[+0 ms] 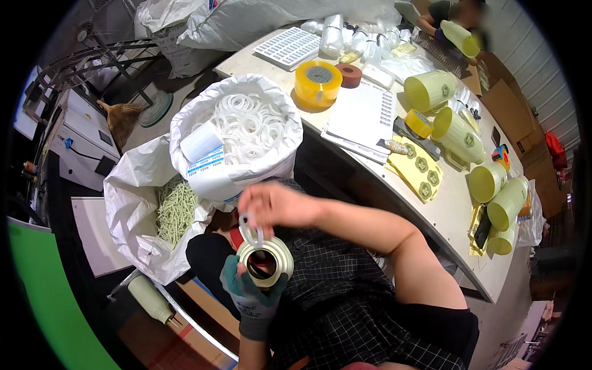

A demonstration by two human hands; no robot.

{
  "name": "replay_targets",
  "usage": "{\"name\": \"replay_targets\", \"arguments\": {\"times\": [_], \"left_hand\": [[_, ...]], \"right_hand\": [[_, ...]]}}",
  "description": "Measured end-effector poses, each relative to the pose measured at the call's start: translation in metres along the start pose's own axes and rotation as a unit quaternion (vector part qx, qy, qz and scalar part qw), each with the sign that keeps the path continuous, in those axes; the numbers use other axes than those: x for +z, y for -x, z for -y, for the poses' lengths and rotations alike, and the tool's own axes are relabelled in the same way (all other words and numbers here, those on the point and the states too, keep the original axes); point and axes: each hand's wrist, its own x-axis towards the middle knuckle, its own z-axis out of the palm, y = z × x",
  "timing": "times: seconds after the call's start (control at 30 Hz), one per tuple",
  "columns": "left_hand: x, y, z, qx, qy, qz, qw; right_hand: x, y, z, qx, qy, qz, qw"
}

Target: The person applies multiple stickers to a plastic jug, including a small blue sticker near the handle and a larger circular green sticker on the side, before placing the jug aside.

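My left hand (250,299), in a grey and teal glove, is wrapped round a pale green round plastic housing (283,254), its wide opening facing up. Just above the rim, my bare right hand (274,205) pinches a translucent white ring (249,231); the fingers are slightly blurred. Whether the ring touches the housing I cannot tell. Beyond my hands stands a white sack (285,157) full of similar loose rings (253,123), with a white paper roll (202,143) lying on them. To its left, another white sack (126,203) holds small pale green sticks (174,213).
A worktable (450,216) on the right bears a yellow tape roll (317,83), papers (364,114), yellow sticker sheets (419,169) and several pale green cylinders (459,135). At the far right another person (453,28) holds a similar cylinder. A green cylinder (150,299) lies at the lower left.
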Motion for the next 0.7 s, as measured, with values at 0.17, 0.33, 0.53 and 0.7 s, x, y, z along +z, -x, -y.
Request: {"name": "replay_targets", "arguments": {"times": [0.17, 0.33, 0.53, 0.7], "left_hand": [[-0.007, -0.013, -0.011, 0.016, -0.017, 0.029, 0.999], [-0.013, -0.013, -0.007, 0.020, 0.002, 0.015, 1.000], [-0.017, -0.010, 0.003, 0.005, -0.019, 0.077, 0.997], [-0.028, -0.027, 0.007, 0.004, -0.051, 0.119, 0.992]], "right_hand": [[0.034, 0.038, -0.009, 0.012, -0.077, 0.020, 0.997], [0.054, 0.043, 0.015, -0.109, 0.332, -0.043, 0.936], [0.054, 0.048, 0.005, -0.294, 0.620, 0.099, 0.721], [0.040, 0.040, 0.013, -0.321, 0.664, 0.127, 0.663]]}}
